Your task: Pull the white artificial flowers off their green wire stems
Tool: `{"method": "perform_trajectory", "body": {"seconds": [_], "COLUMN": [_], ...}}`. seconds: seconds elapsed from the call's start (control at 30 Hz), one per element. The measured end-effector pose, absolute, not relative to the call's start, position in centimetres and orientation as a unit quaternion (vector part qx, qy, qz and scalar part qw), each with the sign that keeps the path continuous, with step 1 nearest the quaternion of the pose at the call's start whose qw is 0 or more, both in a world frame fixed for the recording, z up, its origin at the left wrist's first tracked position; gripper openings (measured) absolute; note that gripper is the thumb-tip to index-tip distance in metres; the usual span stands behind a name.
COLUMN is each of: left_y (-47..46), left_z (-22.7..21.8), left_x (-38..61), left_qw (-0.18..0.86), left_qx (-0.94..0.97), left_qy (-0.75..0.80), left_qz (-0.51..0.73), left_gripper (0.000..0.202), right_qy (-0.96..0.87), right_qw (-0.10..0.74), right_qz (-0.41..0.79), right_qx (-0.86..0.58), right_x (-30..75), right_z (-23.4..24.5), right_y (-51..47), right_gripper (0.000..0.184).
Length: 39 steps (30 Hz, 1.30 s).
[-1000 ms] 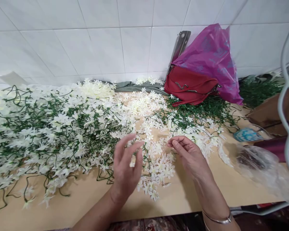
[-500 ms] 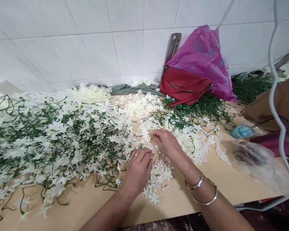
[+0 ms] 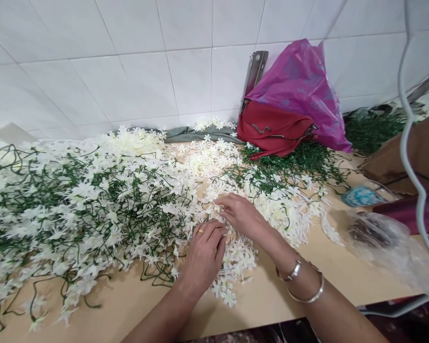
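Left hand (image 3: 203, 255): palm down, fingers bent close together, tips pressed on the white flower cluster (image 3: 238, 250). Cannot tell if anything is pinched. 1 ring (image 3: 200, 231) shows. Below and left of the red bag (image 3: 273, 128), well apart from it.
Right hand (image 3: 243, 216): palm down, fingers curled narrow, tips sunk among petals and hidden, so its hold cannot be told. Lies between the left hand and the red bag, just beside the left fingertips.
Bangles (image 3: 300, 286): 2 on the right wrist, on the far side of that hand from the red bag.
White flower cluster: touching both hands and spreading from under them toward the table (image 3: 128, 295) edge, straight below the red bag.
Stemmed flower heap (image 3: 75, 205): large tangle of green stems and white blooms, far left of the red bag.
Loose flower heads (image 3: 207, 159): just left of the red bag and lower.
Green stems (image 3: 307, 164): touching the red bag's lower edge.
Grey-green cloth (image 3: 196, 135): left of the red bag, along the wall.
Magenta plastic bag (image 3: 300, 81): lying over the red bag's top.
Clear plastic bag (image 3: 382, 238): lower right of the red bag, well apart.
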<state>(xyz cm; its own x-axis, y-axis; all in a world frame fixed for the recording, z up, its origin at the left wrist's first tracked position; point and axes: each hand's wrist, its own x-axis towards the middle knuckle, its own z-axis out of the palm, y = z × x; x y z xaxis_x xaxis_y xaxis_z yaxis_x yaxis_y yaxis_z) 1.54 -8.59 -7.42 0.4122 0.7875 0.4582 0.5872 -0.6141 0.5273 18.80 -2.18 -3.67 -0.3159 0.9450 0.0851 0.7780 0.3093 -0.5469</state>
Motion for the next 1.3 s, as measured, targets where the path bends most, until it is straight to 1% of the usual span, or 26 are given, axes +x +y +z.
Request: {"method": "perform_trajectory", "body": {"seconds": [0.1,0.2,0.37,0.5,0.6,0.67,0.77,0.9,1.03,1.1,1.17,1.23,1.3], "left_y": [-8.6,-8.6,-8.6,-8.5,-8.5,-8.5,-8.4,-8.3,-8.4,-8.4,-8.5,-8.7,-9.3], "left_z": [-7.5,-7.7,-7.7,-7.5,-7.5,-7.5,-7.5,-7.6,-7.7,-7.6,-7.3,-6.6,-5.7], "left_x": [1.5,1.5,1.6,1.5,1.4,1.2,1.1,1.0,1.0,0.9,0.7,0.4,0.2], "left_qw": [0.146,0.149,0.142,0.14,0.145,0.152,0.164,0.173,0.178,0.182,0.185,0.181,0.176], "left_qx": [0.828,0.826,0.828,0.828,0.828,0.83,0.832,0.833,0.827,0.816,0.8,0.788,0.806], "left_qy": [0.417,0.417,0.414,0.41,0.407,0.402,0.399,0.398,0.393,0.395,0.4,0.407,0.404], "left_qz": [0.345,0.348,0.349,0.356,0.358,0.356,0.349,0.344,0.361,0.38,0.408,0.425,0.395], "left_gripper": [0.021,0.021,0.021,0.021,0.02,0.019,0.018,0.018,0.014,0.015,0.017,0.018,0.02], "right_qy": [-0.762,-0.732,-0.66,-0.619,-0.619,-0.633,-0.659,-0.667,-0.675,-0.672,-0.671,-0.659,-0.624], "right_qw": [0.19,0.218,0.32,0.409,0.439,0.441,0.426,0.402,0.343,0.314,0.283,0.305,0.331], "right_qz": [0.189,0.18,0.195,0.193,0.197,0.206,0.225,0.233,0.24,0.224,0.178,0.077,-0.023], "right_qx": [-0.59,-0.62,-0.651,-0.641,-0.621,-0.602,-0.578,-0.582,-0.608,-0.632,-0.662,-0.683,-0.708], "right_x": [17.5,17.4,16.6,15.2,15.5,16.6,19.6,24.1,26.9,27.6,28.1,28.6,29.1], "right_z": [-3.4,-3.8,-4.9,-5.3,-5.3,-4.9,-3.9,-2.4,-2.1,-2.6,-3.6,-5.1,-6.9], "right_y": [-1.0,0.7,5.5,8.7,8.7,7.6,4.8,-0.2,-5.3,-7.6,-9.4,-10.7,-11.3], "right_gripper": [0.013,0.017,0.009,0.019,0.021,0.021,0.013,0.012,0.016,0.016,0.017,0.022,0.034]}}
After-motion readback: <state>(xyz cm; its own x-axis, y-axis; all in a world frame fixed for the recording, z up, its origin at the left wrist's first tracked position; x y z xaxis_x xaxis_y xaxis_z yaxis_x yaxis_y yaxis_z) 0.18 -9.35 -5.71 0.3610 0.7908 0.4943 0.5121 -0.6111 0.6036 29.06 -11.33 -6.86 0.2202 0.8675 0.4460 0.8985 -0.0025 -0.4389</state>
